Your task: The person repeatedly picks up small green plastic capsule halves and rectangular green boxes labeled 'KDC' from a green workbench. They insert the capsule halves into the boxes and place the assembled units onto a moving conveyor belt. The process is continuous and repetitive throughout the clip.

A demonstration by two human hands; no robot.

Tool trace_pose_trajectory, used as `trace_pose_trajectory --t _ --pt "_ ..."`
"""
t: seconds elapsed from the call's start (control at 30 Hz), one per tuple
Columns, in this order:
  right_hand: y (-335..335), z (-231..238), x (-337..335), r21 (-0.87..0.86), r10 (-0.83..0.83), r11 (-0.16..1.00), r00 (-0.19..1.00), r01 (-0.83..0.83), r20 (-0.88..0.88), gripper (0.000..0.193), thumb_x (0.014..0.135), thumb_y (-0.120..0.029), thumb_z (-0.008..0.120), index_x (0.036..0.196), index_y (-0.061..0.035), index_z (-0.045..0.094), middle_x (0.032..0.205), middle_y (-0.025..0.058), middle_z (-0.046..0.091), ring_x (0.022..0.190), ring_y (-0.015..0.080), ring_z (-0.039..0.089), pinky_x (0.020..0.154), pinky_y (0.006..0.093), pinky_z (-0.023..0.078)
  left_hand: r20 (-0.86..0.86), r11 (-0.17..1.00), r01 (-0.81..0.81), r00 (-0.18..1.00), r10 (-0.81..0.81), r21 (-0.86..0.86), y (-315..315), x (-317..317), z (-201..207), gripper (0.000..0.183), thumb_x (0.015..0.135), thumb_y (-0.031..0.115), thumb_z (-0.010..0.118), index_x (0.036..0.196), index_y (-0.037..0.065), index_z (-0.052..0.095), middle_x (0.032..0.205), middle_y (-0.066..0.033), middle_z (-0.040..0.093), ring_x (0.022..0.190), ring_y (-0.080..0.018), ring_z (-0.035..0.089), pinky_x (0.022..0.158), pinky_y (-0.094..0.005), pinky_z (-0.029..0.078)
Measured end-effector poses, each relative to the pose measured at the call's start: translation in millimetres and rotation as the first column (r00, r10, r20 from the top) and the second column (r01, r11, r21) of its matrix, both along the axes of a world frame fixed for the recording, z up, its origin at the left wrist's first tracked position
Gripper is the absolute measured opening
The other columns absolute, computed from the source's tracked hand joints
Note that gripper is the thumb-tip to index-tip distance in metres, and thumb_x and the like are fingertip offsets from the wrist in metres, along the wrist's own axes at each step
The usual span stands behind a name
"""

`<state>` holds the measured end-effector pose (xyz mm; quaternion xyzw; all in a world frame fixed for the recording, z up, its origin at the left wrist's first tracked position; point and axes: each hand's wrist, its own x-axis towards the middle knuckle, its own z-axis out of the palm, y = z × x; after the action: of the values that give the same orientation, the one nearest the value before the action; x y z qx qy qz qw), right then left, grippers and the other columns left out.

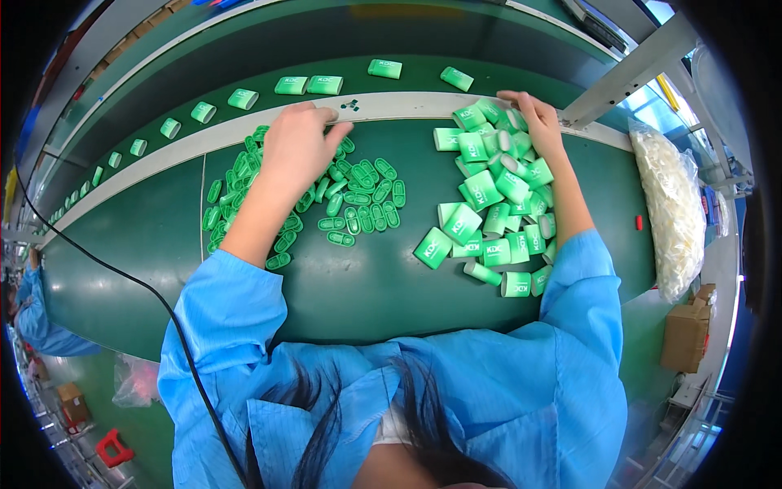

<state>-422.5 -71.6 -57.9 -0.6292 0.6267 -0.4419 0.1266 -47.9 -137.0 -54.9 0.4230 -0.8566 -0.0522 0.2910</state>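
Observation:
My left hand (298, 145) is over a pile of small green oval caps (236, 175) on the left of the table. Its thumb and forefinger are apart with nothing visible between them; the other fingers are partly hidden. More loose caps (371, 191) spread out to its right. My right hand (538, 124) reaches along the far right side of a heap of green rectangular shells (482, 189) with white lettering. Its fingers stretch over the heap's back edge toward the white rail, and I see nothing held in them.
Beyond the white rail (399, 106) runs a green belt with a row of spaced shells (324, 85). A clear bag of pale parts (666, 212) stands at the table's right edge, near a small red piece (639, 222). A black cable (122, 277) crosses at left. Another person's blue sleeve (41, 318) shows far left.

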Motion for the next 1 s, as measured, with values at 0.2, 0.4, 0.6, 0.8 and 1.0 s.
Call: trace_pose_trajectory --t 0.2,0.4,0.6,0.8,1.0 --pt "-18 43 32 -0.104 -0.148 0.987 0.934 0.12 -0.326 0.025 0.084 -0.024 0.06 0.094 -0.0022 0.067 0.076 0.0095 0.067 0.068 0.0198 0.063 0.066 0.0284 0.048 0.008 0.984 0.177 0.984 -0.177 0.017 3 -17 -13 0.021 0.075 0.013 0.068 0.094 0.004 0.067 0.089 -0.0131 0.062 0.084 -0.031 0.06 0.074 -0.0409 0.049" --pt "-17 42 91 0.376 0.248 0.925 0.651 0.062 -0.718 0.036 0.077 -0.003 0.057 0.113 -0.0079 0.057 0.118 0.0085 0.055 0.115 0.0268 0.046 0.098 0.0382 0.039 -0.055 0.989 0.15 0.987 -0.15 0.01 8 -23 -23 0.024 0.074 0.005 0.065 0.098 0.004 0.064 0.093 -0.0141 0.06 0.088 -0.0331 0.059 0.078 -0.0409 0.048" --pt "-12 54 101 0.441 0.191 0.877 0.705 0.189 -0.683 0.029 0.077 -0.008 0.063 0.105 -0.0047 0.058 0.109 0.0096 0.058 0.105 0.0268 0.053 0.091 0.0363 0.044 -0.02 0.982 0.178 0.984 -0.18 -0.057 4 -21 -25 0.025 0.073 0.005 0.066 0.097 0.003 0.063 0.091 -0.0135 0.061 0.082 -0.0323 0.06 0.071 -0.0404 0.049" --pt "31 52 170 0.067 0.217 0.975 0.976 -0.214 -0.037 0.025 0.078 -0.019 0.066 0.096 -0.0023 0.061 0.079 0.0067 0.063 0.07 0.0178 0.06 0.058 0.0293 0.047 -0.34 0.903 0.31 0.918 -0.203 0.297 16 -25 -1 0.037 0.074 0.004 0.067 0.11 0.005 0.06 0.087 -0.0066 0.06 0.069 -0.016 0.061 0.063 -0.0293 0.048" --pt "15 27 175 0.152 0.201 0.957 0.942 -0.247 0.268 0.027 0.079 -0.017 0.067 0.102 -0.0023 0.062 0.081 0.0058 0.065 0.065 0.0097 0.058 0.061 0.0237 0.048 -0.733 0.396 0.677 0.681 -0.015 0.621 18 -30 -5 0.042 0.085 0.008 0.06 0.125 0.0 0.048 0.107 -0.0085 0.06 0.088 -0.0155 0.063 0.078 -0.0251 0.051"
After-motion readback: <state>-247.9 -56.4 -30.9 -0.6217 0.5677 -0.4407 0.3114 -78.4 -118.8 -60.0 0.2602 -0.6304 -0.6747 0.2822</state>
